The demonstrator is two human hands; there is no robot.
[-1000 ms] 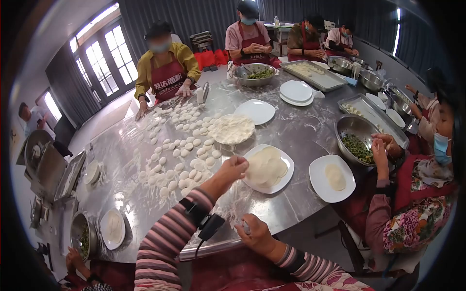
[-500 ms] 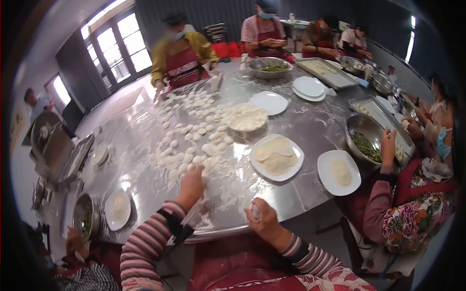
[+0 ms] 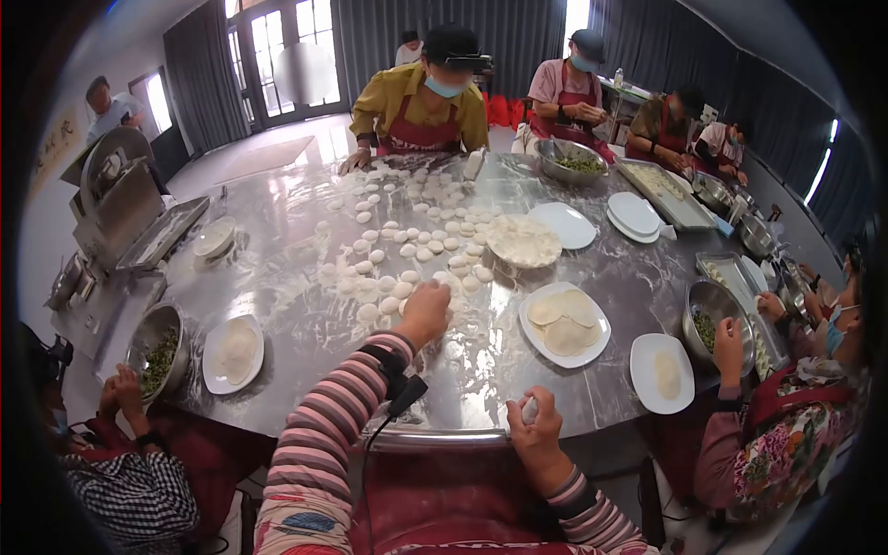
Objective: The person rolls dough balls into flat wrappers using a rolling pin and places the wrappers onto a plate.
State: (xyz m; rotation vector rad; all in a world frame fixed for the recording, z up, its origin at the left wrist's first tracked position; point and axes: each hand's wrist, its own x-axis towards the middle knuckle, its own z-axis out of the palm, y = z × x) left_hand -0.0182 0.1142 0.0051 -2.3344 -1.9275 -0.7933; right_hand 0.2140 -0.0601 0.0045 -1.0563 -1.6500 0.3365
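My left hand [image 3: 425,310] reaches out over the floured steel table [image 3: 305,222], fingers down on a scatter of small round dough pieces [image 3: 388,303]. I cannot see whether it grips one. My right hand [image 3: 536,427] rests at the table's near edge, closed around a small white object [image 3: 528,408]. Just right of my left hand is a white plate [image 3: 529,335] with several flat round wrappers [image 3: 566,324].
Several masked people in aprons sit around the table. A white plate [image 3: 645,356] with one wrapper and a steel bowl of green filling [image 3: 712,322] are at the right; another plate [image 3: 211,356] and bowl [image 3: 139,344] at the left. A dough machine [image 3: 120,203] is far left.
My left hand came down from beside the wrapper plate and moved left onto the dough pieces. My view swung left and up. My right hand stayed at the table edge.
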